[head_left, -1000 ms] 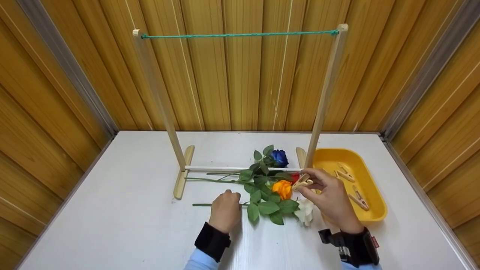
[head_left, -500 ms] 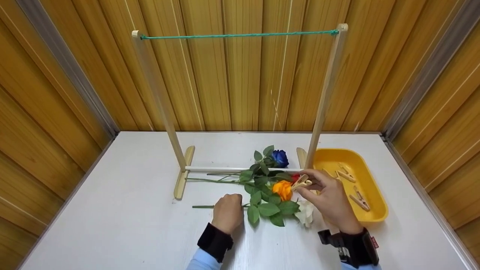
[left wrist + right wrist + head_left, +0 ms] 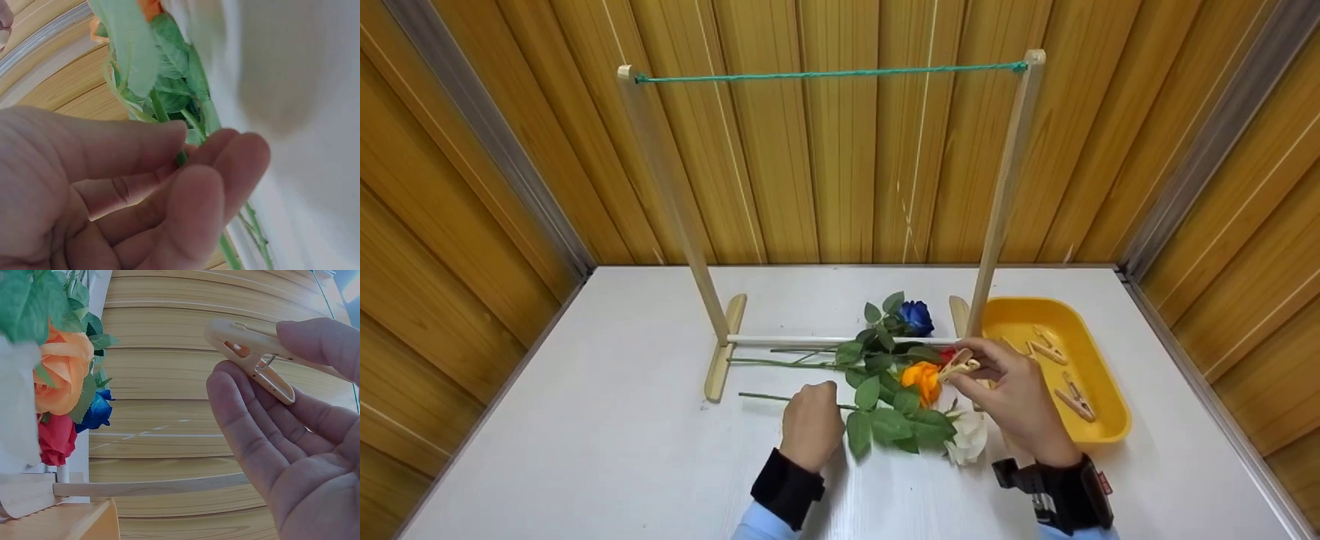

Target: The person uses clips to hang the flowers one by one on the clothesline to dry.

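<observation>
My left hand (image 3: 813, 425) pinches the green stem (image 3: 161, 107) of a white rose (image 3: 966, 436), whose leafy bloom end points right over the tabletop. In the left wrist view the stem passes between thumb and fingers. My right hand (image 3: 1020, 394) holds a beige clothespin (image 3: 253, 354) between thumb and fingers, just right of an orange rose (image 3: 922, 381). Behind the orange bloom, a red rose (image 3: 56, 439) is partly hidden by the right hand in the head view. A blue rose (image 3: 916, 318) lies farthest back.
A wooden frame with two posts (image 3: 1006, 180) and a green cord (image 3: 825, 74) strung between their tops stands behind the flowers. Its white bottom bar (image 3: 780, 340) runs just above the table. On the right, a yellow tray (image 3: 1110, 390) contains several clothespins (image 3: 1076, 401).
The white rose has swung a little: its stem end shifts away from me and its bloom comes nearer. My right hand keeps the clothespin in nearly the same place.
</observation>
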`<state>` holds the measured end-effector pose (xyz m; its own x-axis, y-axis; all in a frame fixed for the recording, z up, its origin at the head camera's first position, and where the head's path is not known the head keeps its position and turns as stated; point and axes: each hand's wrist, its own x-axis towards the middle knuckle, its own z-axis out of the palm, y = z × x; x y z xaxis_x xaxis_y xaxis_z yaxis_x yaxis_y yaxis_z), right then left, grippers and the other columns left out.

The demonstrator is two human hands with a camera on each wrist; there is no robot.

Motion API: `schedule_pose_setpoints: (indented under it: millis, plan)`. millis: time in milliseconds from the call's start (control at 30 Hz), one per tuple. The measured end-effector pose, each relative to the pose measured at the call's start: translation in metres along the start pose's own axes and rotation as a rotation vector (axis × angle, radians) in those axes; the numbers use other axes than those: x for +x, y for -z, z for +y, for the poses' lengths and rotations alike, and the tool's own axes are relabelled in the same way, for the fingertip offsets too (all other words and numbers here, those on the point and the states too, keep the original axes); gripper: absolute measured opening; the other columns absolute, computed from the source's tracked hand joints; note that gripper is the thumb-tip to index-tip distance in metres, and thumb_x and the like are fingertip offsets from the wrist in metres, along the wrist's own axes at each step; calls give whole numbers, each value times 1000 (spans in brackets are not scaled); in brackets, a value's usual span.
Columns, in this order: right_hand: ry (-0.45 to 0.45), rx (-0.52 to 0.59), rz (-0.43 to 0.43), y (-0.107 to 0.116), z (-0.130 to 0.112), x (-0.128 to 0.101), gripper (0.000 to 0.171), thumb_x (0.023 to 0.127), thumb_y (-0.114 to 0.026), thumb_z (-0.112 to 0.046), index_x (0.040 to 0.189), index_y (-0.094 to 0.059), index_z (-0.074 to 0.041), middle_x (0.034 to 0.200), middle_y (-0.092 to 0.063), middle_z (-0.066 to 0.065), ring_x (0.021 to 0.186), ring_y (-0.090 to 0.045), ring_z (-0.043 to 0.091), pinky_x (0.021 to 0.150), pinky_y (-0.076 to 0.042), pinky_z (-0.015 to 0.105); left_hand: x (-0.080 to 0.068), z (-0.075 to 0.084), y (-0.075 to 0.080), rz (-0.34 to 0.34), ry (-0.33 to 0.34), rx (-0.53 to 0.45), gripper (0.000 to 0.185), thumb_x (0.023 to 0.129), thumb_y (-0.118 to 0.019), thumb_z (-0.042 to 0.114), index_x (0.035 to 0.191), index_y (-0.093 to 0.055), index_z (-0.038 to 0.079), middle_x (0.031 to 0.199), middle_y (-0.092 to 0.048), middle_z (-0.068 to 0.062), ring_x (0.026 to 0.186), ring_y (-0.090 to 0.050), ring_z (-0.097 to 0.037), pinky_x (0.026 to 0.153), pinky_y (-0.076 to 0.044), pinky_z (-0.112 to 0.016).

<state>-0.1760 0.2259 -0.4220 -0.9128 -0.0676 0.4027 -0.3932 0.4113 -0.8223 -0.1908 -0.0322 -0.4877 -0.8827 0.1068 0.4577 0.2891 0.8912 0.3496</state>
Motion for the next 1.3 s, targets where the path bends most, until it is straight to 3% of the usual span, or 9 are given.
schedule_pose_setpoints:
  millis: [133, 300, 533, 767, 967, 1133, 1300]
  plan:
    - [-11, -1, -6, 1, -1, 1, 38, 83, -82, 4, 119, -71, -3, 97, -74, 4, 79, -75, 18, 53, -57, 31, 4, 4, 9, 15, 6, -51, 27, 73, -64, -16, 63, -53, 7, 59, -62, -14, 54, -65, -33, 46, -49, -42]
    - [-15, 6, -4, 2, -3, 2, 39, 83, -82, 3, 120, -71, -2, 97, -74, 5, 79, -74, 17, 52, -57, 31, 9, 7, 16, 68, 3, -125, 30, 79, -66, -11, 63, -50, 9, 57, -60, -12, 53, -64, -30, 45, -46, -39]
    - [-28, 31, 2, 2, -3, 1, 40, 84, -81, 2, 122, -70, -1, 100, -73, 8, 79, -74, 18, 52, -57, 30, 16, 6, 12, 176, -31, -197, 27, 89, -72, -3, 70, -56, 8, 59, -60, -5, 51, -58, -17, 46, -42, -31]
    - [8, 19, 25, 2, -1, 0, 38, 83, -82, 4, 119, -71, -1, 101, -72, 5, 84, -74, 14, 75, -58, 18, 18, 7, 8, 338, -97, -348, 11, 89, -74, -5, 86, -70, 5, 73, -71, -2, 60, -66, -11, 55, -53, -26]
    - [-27, 18, 24, 3, -1, -1, 39, 83, -82, 3, 120, -71, -1, 102, -73, 6, 86, -73, 13, 74, -59, 21, 20, 13, 8, 409, -117, -450, 14, 88, -73, -8, 90, -70, 6, 78, -71, -2, 66, -68, -11, 58, -55, -24]
    - [-27, -9, 42, 5, -1, -2, 40, 83, -82, 3, 121, -71, 0, 103, -73, 7, 85, -72, 11, 76, -58, 18, 24, 24, 10, 424, -86, -600, 18, 88, -73, -9, 97, -69, 5, 80, -71, -3, 67, -67, -12, 58, -55, -22]
    - [1, -2, 56, 9, -1, -2, 40, 84, -81, 5, 122, -71, 2, 106, -74, 12, 86, -73, 11, 77, -58, 18, 29, 37, 15, 339, -58, -697, 27, 91, -72, -7, 107, -52, 2, 84, -68, -5, 70, -66, -14, 64, -56, -27]
